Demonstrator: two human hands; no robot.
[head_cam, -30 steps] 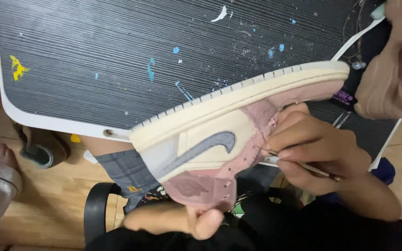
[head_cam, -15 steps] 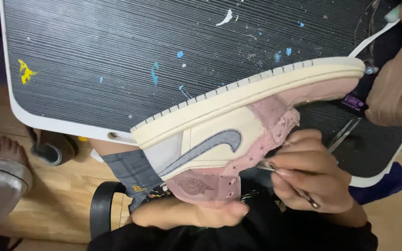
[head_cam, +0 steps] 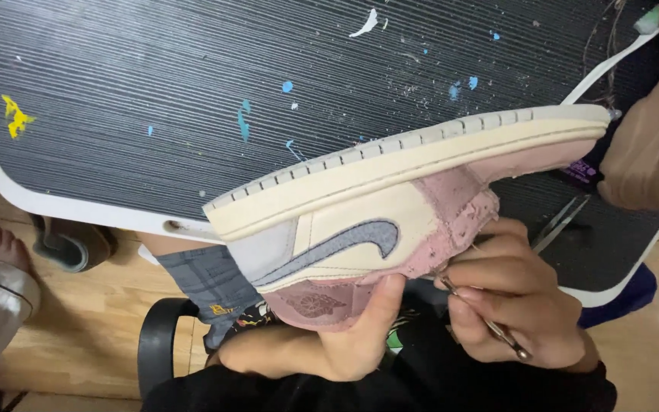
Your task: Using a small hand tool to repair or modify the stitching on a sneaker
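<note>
So from the head view, the pink and cream sneaker [head_cam: 390, 229] was flipped on its side over the person's lap, ridged sole edge up and facing the table, probably so the lace area sat right under the tool. The left hand [head_cam: 322, 343] was below the sneaker's heel end, thumb pressed up against the fuzzy pink collar, clasping it steady. The right hand [head_cam: 516, 305], just below the sneaker's frayed pink midsection, was pinched tight around a thin metal tool [head_cam: 490, 324], its tip poking at the ragged suede-looking edge. The cream panels looked smooth like leather, with a grey curved stripe across them. Above the sneaker sat a dark ribbed board [head_cam: 192, 107], white-rimmed and flecked with paint. Right of the sneaker, small scissors [head_cam: 562, 221] lay on the board.
</note>
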